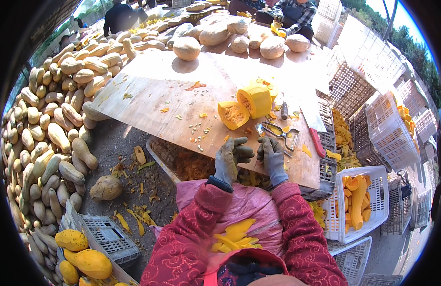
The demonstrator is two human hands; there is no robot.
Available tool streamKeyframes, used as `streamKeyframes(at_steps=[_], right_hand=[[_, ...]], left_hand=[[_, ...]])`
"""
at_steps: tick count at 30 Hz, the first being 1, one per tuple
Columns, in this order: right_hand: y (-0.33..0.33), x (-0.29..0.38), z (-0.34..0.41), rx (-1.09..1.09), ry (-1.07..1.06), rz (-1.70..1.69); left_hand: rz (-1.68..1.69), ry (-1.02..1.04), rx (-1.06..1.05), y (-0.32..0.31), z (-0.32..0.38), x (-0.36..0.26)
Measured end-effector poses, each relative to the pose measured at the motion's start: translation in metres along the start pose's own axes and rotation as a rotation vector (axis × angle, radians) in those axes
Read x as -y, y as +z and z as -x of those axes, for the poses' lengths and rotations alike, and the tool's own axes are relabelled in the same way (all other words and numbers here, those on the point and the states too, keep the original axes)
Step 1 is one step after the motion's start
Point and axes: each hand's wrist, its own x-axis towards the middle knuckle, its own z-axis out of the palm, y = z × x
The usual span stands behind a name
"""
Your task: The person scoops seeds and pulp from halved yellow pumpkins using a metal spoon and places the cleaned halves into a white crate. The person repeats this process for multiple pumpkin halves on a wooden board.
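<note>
My left hand [232, 157], in a grey glove with dirty fingertips, is raised over the near edge of the wooden board [152, 96]; its fingers are apart and nothing shows in them. Beside it, my right hand [272, 157] has curled fingers; whether they hold something cannot be told. A shiny metal tool end [259, 129] appears just beyond those fingertips. Metal Y-shaped peelers [286, 136] lie right of it. Farther back sit a cut half of peeled pumpkin [233, 115] and a larger peeled piece [255, 100], with seeds scattered about. Yellow peelings [236, 236] rest on the pink sheet [252, 205] over my lap.
A red-handled knife [317, 142] and a dark tool handle [284, 111] lie on the board. Below its edge stands a tub of pulp [191, 162]. White crates [379, 203] hold peeled pumpkin at right. Unpeeled pumpkins [59, 134] are heaped left; another person [295, 18] works opposite.
</note>
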Motion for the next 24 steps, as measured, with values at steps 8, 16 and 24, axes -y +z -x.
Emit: streamKeyframes(at_steps=[8, 16, 24], right_hand=[[-0.0019, -0.0038, -0.0017, 0.002, -0.011, -0.019], [-0.0025, -0.0011, -0.0011, 0.002, 0.0, -0.031], [-0.0005, 0.0027, 0.0005, -0.008, 0.002, -0.032]], left_hand=[[0.019, -0.028, 0.006, -0.0044, -0.0022, 0.0017], [0.02, -0.034, 0.0, -0.0013, -0.0012, -0.0006], [0.022, -0.027, 0.005, -0.0011, -0.0002, -0.0009]])
